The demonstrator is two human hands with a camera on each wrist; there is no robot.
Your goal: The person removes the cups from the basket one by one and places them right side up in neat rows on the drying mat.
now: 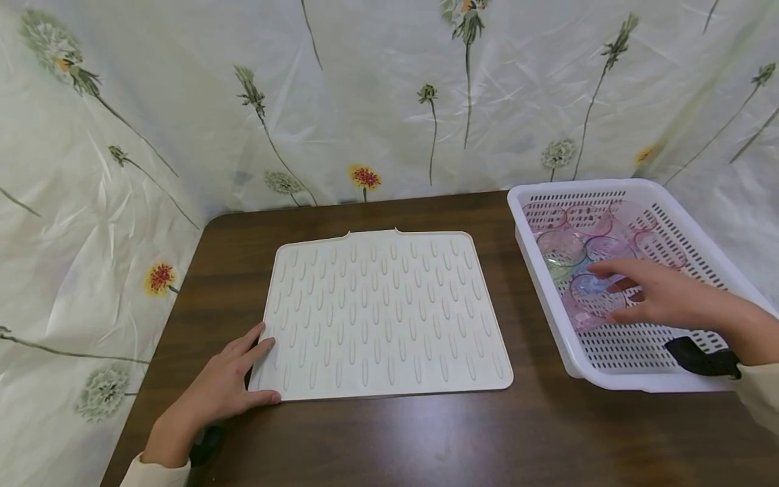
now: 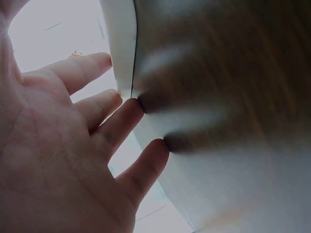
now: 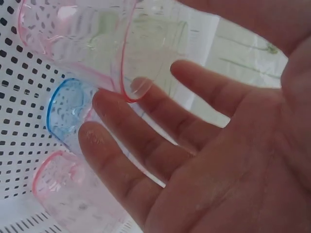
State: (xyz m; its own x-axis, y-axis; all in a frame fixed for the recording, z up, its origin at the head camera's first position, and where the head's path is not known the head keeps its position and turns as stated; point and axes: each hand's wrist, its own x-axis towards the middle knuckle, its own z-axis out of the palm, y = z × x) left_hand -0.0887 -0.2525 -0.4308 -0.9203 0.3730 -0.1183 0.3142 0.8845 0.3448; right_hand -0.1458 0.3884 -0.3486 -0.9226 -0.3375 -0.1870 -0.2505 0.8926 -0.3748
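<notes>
A white draining mat (image 1: 383,318) with raised oval ridges lies flat on the dark wooden table. My left hand (image 1: 222,382) rests at its left edge, fingers on the side and thumb by the front left corner; fingertips touch the tabletop in the left wrist view. Over a white perforated basket (image 1: 645,382) is my right hand (image 1: 681,297), fingers spread and loosely bent, holding nothing. Several clear cups with coloured rims sit in the basket. In the right wrist view, a pink-rimmed cup (image 3: 92,43) is right by the fingertips; contact I cannot tell. A blue-rimmed cup (image 3: 68,109) lies behind them.
The wooden table (image 1: 377,433) has a front strip showing before the mat. A flower-printed curtain (image 1: 365,101) hangs along the back and left sides. Between mat and basket runs a narrow band of tabletop. The basket's raised walls surround the cups.
</notes>
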